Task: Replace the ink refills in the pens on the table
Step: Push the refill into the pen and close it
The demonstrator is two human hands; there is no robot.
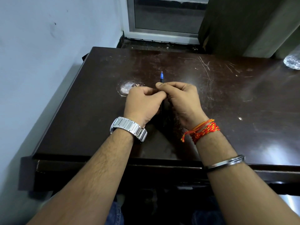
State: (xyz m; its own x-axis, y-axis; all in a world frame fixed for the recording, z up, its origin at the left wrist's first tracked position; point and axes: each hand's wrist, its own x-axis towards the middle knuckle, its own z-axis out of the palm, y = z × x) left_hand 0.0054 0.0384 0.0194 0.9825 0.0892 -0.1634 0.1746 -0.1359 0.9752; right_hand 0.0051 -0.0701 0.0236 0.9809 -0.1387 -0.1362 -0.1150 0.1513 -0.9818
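A dark pen [161, 78] with a blue translucent tip points away from me over the middle of the dark brown table [227, 111]. My left hand [142, 104] and my right hand [183, 101] are pressed together around its barrel, both closed on it. Only the tip and a short dark stretch of barrel between the palms show; the rest is hidden by my fingers. No other pen or loose refill is visible.
A white worn patch [128, 88] marks the tabletop just left of my hands. A clear plastic object [292, 62] sits at the far right edge. A wall runs along the left, a window frame and curtain stand behind the table.
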